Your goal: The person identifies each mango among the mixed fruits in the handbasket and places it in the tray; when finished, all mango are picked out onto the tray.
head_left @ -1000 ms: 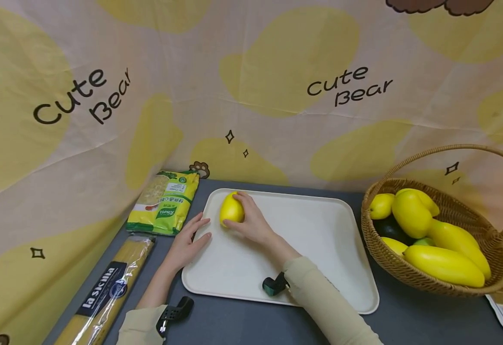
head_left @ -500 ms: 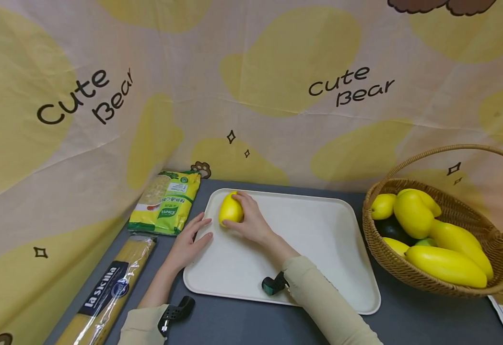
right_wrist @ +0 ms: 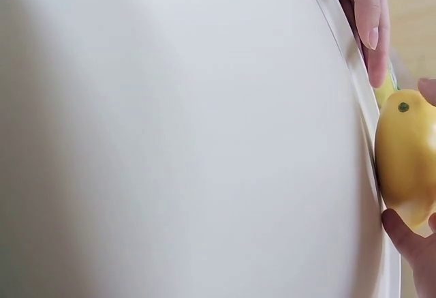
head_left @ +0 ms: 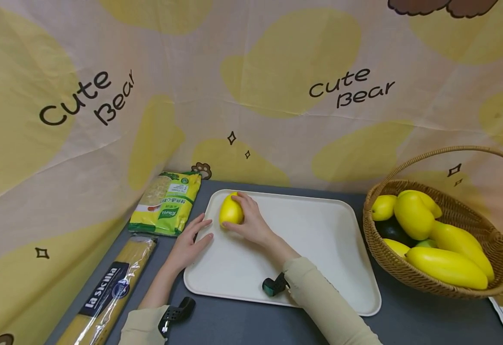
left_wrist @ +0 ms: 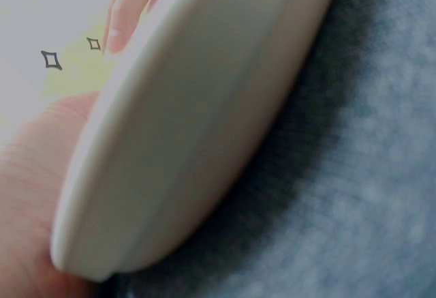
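My right hand (head_left: 253,223) grips a smooth yellow mango (head_left: 230,209), thumb on the near side and fingers over its far side. The mango stands at the far left corner of the white tray (head_left: 294,254). In the right wrist view, the mango (right_wrist: 407,151) shows a small green stem spot. My left hand (head_left: 189,243) rests at the tray's left rim, its fingers loosely extended and apart from the mango. The left wrist view has the tray's edge (left_wrist: 184,114) hiding much of that hand.
A yellow-green Knorr packet (head_left: 167,203) and a spaghetti packet (head_left: 113,287) lie left of the tray. A wicker basket (head_left: 432,282) on the right holds several yellow fruits and a dark one. A patterned cloth (head_left: 273,158) rises behind the grey table.
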Demonstrator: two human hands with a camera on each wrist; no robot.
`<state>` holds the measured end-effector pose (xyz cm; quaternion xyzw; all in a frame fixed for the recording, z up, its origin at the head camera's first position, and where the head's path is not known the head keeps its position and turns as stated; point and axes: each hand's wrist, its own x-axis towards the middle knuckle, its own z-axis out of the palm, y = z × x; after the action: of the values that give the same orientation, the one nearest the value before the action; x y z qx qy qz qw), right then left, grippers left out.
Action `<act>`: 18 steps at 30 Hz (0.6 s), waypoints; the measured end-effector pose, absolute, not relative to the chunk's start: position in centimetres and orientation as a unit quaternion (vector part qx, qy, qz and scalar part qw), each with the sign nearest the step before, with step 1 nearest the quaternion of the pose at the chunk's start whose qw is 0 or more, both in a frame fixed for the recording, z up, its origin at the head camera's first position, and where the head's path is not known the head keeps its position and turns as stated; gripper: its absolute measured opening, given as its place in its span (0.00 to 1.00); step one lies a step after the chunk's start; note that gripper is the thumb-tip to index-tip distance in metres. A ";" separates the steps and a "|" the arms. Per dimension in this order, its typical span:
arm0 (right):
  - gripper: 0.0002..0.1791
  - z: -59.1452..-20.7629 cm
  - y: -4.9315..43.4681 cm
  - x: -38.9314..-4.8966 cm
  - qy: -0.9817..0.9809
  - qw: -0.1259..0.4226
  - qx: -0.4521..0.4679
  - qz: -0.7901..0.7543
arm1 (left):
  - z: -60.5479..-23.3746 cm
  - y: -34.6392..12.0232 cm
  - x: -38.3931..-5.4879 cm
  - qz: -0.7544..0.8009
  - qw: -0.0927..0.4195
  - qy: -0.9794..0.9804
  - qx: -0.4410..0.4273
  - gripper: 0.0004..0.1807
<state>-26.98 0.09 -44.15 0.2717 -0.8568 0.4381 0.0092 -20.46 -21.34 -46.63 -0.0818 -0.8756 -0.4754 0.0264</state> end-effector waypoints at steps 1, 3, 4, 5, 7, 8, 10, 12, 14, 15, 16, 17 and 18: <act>0.42 -44.1 0.1 -26.9 -0.856 0.010 0.272 0.439 | -46.6 -21.3 -20.5 -0.476 0.027 -0.876 -0.081 0.25; 0.42 -44.0 0.1 -26.8 -0.857 0.012 0.272 0.437 | -46.6 -21.3 -20.4 -0.475 0.027 -0.876 -0.080 0.25; 0.41 -44.0 0.2 -26.8 -0.858 0.016 0.272 0.436 | -46.6 -21.3 -20.5 -0.475 0.027 -0.876 -0.080 0.25; 0.39 -43.9 0.3 -26.7 -0.857 0.022 0.272 0.438 | -46.7 -21.2 -20.5 -0.475 0.028 -0.876 -0.080 0.25; 0.34 -43.7 0.6 -26.5 -0.854 0.040 0.269 0.444 | -46.7 -21.1 -20.5 -0.474 0.029 -0.876 -0.082 0.25; 0.31 -43.5 0.7 -26.4 -0.852 0.050 0.266 0.448 | -46.7 -21.1 -20.5 -0.474 0.030 -0.876 -0.083 0.25; 0.21 -43.1 1.0 -26.2 -0.843 0.073 0.258 0.466 | -46.8 -21.1 -20.5 -0.473 0.033 -0.876 -0.087 0.25; 0.13 -42.6 1.5 -25.8 -0.831 0.092 0.248 0.490 | -46.9 -21.2 -20.5 -0.472 0.036 -0.876 -0.089 0.25; 0.08 -41.9 2.0 -25.5 -0.821 0.103 0.236 0.510 | -46.9 -21.2 -20.5 -0.473 0.039 -0.876 -0.091 0.25; 0.06 -41.7 2.3 -25.3 -0.815 0.105 0.231 0.520 | -46.9 -21.2 -20.4 -0.473 0.039 -0.876 -0.091 0.25; 0.06 -41.3 2.7 -25.1 -0.812 0.106 0.227 0.527 | -46.9 -21.2 -20.4 -0.473 0.039 -0.875 -0.092 0.25; 0.06 -41.0 3.1 -24.9 -0.809 0.104 0.223 0.533 | -46.9 -21.3 -20.4 -0.473 0.038 -0.875 -0.091 0.25; 0.06 -40.5 3.6 -24.7 -0.808 0.098 0.218 0.539 | -46.9 -21.3 -20.3 -0.473 0.038 -0.875 -0.091 0.25</act>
<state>-24.66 3.57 -40.54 0.2176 -0.8079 0.5389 0.0979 -20.35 -21.28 -46.89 -0.0912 -0.8754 -0.4732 0.0375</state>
